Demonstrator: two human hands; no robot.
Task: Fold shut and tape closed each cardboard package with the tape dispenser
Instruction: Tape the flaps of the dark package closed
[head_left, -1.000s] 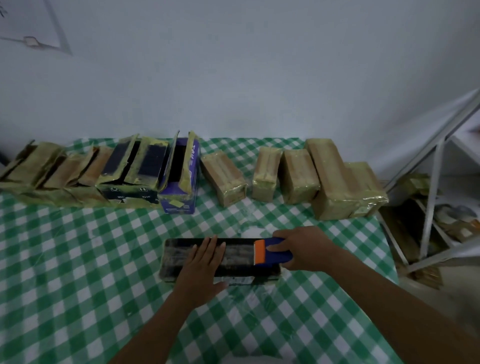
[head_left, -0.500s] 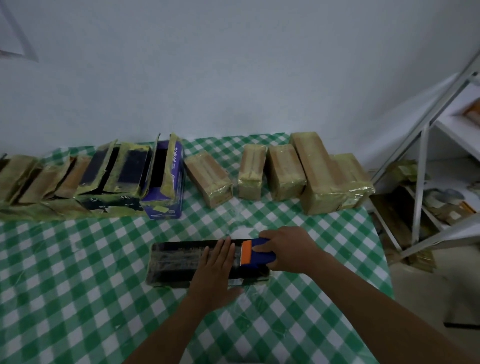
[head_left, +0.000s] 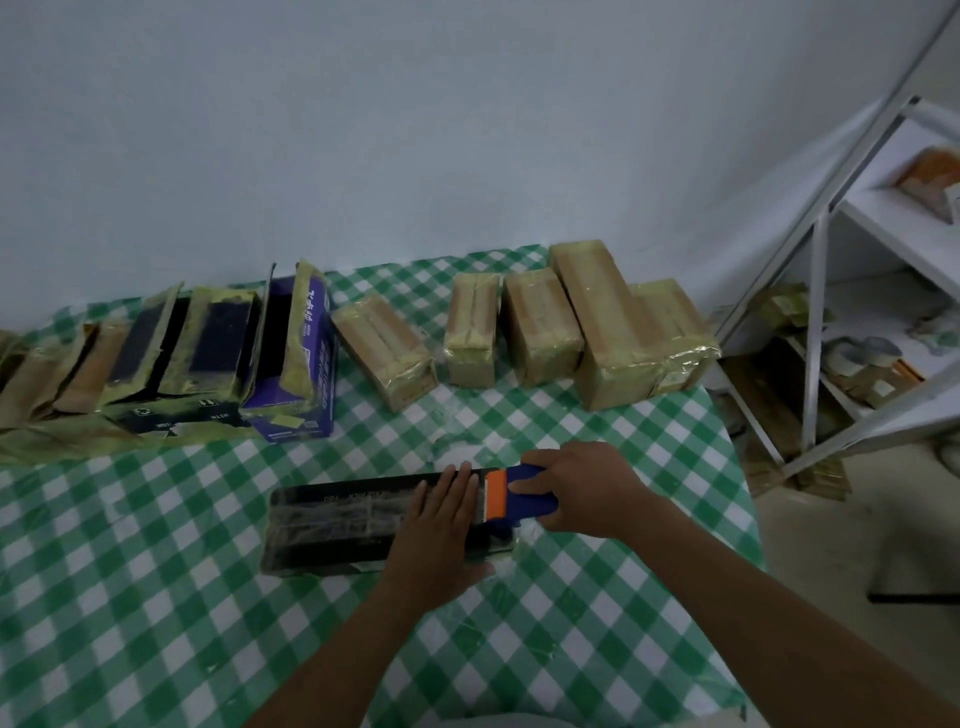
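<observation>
A long black cardboard package (head_left: 343, 522) lies flat on the checked tablecloth in front of me, with clear tape glinting along its top. My left hand (head_left: 441, 525) presses flat on its right part, fingers straight. Just right of those fingers my right hand (head_left: 587, 491) grips the blue and orange tape dispenser (head_left: 511, 493), whose toothed orange edge sits on the package's right end.
Several taped tan packages (head_left: 540, 327) stand along the back right of the table (head_left: 130, 597). Open-flapped boxes, one purple (head_left: 306, 364), line the back left. A white metal shelf rack (head_left: 852, 291) holding tape rolls stands off the table's right edge.
My left hand slid right along the package top toward the dispenser. The view shifted right and slightly down; the dispenser stays at the package's right end.
</observation>
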